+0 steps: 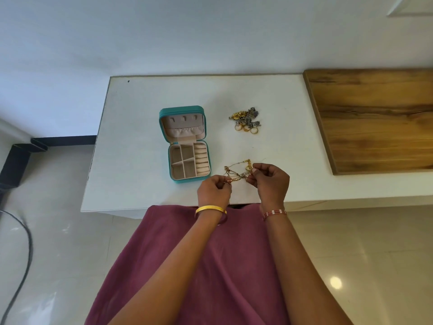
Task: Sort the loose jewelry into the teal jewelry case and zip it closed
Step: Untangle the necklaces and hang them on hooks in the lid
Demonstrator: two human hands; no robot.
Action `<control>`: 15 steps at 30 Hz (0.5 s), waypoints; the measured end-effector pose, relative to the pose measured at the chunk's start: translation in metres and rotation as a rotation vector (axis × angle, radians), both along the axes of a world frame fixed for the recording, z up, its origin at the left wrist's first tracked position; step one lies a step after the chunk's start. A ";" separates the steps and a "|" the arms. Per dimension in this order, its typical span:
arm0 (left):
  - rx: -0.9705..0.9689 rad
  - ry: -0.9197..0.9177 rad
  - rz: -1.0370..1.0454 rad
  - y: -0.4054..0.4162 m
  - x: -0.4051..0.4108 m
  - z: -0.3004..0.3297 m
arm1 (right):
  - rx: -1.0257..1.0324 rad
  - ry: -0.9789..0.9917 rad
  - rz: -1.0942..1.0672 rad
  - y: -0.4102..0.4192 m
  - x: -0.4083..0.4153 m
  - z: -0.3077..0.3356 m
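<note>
The teal jewelry case (164, 137) lies open on the white table (131, 127), lid tilted back, its beige compartments bare. A tangle of thin gold chains (237, 172) hangs just above the table's front edge, to the right of the case. My left hand (214, 191) pinches one end of the chains and my right hand (269, 181) pinches the other end. A pile of loose jewelry (247, 120), gold rings and silver and gold pieces, lies farther back on the table, right of the case lid.
A wooden board (375, 118) covers the table's right part. A black frame (21, 158) and a dark cable (25, 254) are on the tiled floor at the left. A white wall rises behind the table.
</note>
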State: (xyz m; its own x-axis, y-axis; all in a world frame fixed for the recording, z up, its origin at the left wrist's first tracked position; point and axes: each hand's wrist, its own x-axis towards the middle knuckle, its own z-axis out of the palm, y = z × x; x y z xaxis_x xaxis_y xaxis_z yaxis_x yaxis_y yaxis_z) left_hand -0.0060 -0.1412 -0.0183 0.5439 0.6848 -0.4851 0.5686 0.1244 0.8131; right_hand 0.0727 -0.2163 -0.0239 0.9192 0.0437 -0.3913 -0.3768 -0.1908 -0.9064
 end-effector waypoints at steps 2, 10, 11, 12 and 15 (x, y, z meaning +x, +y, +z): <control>0.023 0.012 -0.015 -0.005 0.005 -0.003 | -0.043 0.003 0.004 -0.003 0.001 -0.007; 0.157 0.033 -0.070 -0.005 0.013 0.001 | -0.200 -0.032 0.111 -0.004 0.000 -0.018; 0.167 0.034 -0.069 -0.004 0.011 0.002 | -0.222 -0.049 0.113 -0.004 0.000 -0.018; 0.176 0.032 -0.063 -0.002 0.009 0.003 | -0.242 -0.077 0.113 -0.004 -0.001 -0.017; 0.208 -0.006 -0.027 0.002 0.000 0.007 | -0.280 -0.183 0.114 -0.002 -0.002 -0.012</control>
State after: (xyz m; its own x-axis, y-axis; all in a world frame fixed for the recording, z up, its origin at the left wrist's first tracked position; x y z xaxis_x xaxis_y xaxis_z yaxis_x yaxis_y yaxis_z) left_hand -0.0063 -0.1387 -0.0112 0.5655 0.7551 -0.3316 0.5646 -0.0613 0.8231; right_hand 0.0704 -0.2184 -0.0359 0.9706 0.0645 -0.2319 -0.1749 -0.4730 -0.8635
